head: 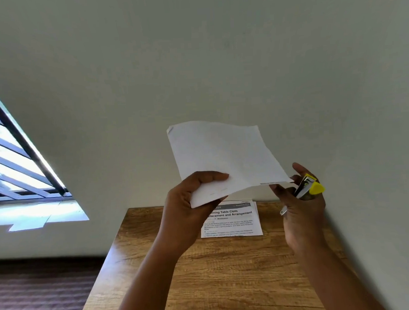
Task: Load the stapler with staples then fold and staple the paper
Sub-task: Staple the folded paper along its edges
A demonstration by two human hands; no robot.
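A folded white paper (pixel 225 156) is held up in the air above the wooden table (pixel 228 272). My left hand (pixel 191 203) pinches its lower left corner, thumb on top. My right hand (pixel 301 209) grips a small yellow and silver stapler (pixel 309 187) just at the paper's lower right corner; the stapler's jaw points toward that corner, and I cannot tell whether it touches the sheet. My fingers hide most of the stapler body.
A printed sheet (pixel 233 222) with a bold heading lies at the far edge of the table against the pale wall. A barred window (pixel 14 164) is at the left. Dark carpet (pixel 40 301) lies to the left of the table.
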